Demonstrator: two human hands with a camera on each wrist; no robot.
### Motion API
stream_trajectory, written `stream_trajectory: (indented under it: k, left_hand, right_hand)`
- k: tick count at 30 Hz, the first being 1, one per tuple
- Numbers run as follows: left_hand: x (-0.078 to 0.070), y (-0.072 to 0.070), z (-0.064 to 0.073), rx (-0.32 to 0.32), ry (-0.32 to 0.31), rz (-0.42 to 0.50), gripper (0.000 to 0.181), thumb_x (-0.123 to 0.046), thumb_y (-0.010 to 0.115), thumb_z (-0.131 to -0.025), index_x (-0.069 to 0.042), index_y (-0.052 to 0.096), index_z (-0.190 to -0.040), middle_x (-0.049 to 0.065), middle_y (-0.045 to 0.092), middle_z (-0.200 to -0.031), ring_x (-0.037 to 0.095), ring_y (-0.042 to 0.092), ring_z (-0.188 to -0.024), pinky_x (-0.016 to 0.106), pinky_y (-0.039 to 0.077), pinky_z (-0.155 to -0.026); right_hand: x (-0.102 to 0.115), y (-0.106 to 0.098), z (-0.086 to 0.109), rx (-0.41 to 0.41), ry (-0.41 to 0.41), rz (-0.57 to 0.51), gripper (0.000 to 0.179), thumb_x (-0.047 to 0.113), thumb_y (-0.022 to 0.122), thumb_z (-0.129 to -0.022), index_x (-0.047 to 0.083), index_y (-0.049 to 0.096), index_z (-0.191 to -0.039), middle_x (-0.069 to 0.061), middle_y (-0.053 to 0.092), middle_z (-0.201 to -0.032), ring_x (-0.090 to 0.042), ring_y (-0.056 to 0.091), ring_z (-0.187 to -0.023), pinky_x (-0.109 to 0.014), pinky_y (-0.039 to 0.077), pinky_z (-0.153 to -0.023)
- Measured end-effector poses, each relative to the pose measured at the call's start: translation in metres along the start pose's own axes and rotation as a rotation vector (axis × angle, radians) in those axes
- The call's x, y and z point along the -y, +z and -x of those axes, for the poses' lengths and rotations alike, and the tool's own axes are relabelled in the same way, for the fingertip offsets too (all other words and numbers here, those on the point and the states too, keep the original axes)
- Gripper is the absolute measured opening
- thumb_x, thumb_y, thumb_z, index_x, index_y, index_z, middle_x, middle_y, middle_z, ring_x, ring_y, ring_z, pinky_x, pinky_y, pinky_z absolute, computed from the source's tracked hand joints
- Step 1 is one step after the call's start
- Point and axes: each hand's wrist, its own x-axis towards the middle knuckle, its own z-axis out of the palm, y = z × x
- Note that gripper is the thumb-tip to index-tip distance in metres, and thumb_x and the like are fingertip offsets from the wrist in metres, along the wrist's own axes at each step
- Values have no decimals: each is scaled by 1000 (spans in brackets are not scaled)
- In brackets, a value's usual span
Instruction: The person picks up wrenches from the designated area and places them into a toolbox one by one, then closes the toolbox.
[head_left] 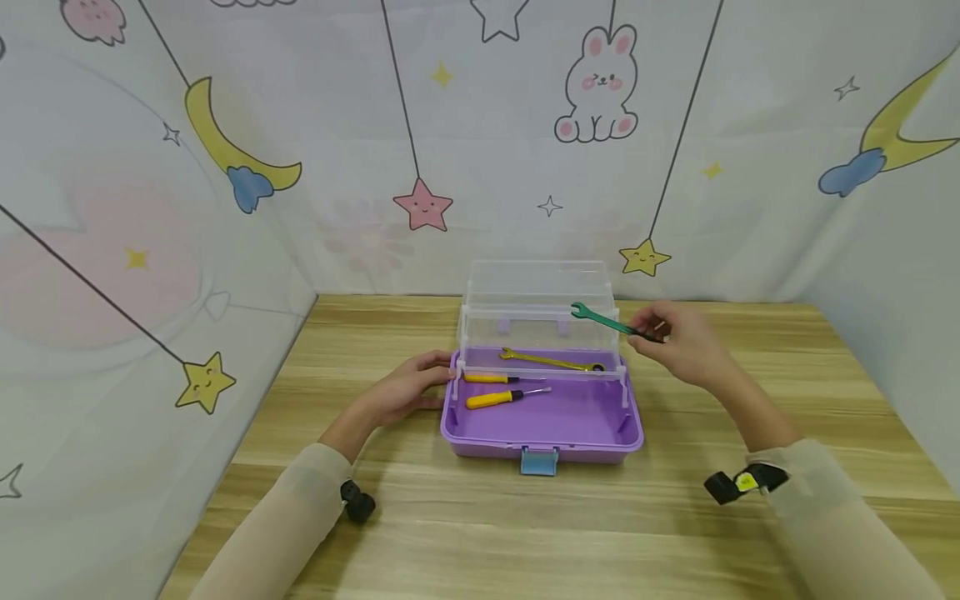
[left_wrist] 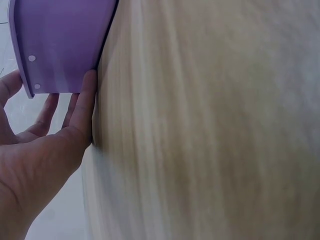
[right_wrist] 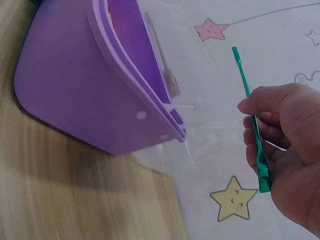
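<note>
A purple toolbox stands open on the table, its clear lid raised at the back. Two yellow-handled screwdrivers lie inside on the left. Behind them, a gold wrench shows at the clear tray. My left hand rests against the box's left end, fingertips touching the purple wall. Beyond the box's back right corner, my right hand pinches a green wrench between thumb and fingers, above the table. Its open-ended jaw points left, over the clear tray.
The box sits on a wood-grain table, with a light blue latch at its front. A white curtain printed with stars, moons and a rabbit hangs behind the table and along its sides.
</note>
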Motion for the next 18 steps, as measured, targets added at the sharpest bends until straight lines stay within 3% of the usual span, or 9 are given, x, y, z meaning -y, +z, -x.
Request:
stream_trajectory:
  k: [18]
  left_hand:
    - [0, 2, 2, -10, 6, -1, 50, -22, 56, -110, -3, 45, -155, 17, 47, -155, 33, 48, -143, 48, 54, -109]
  right_hand:
    - [26, 47, -23, 64, -112, -51, 11, 2, 77, -94, 6, 71, -102, -4, 67, -96, -21, 61, -88, -32, 55, -76]
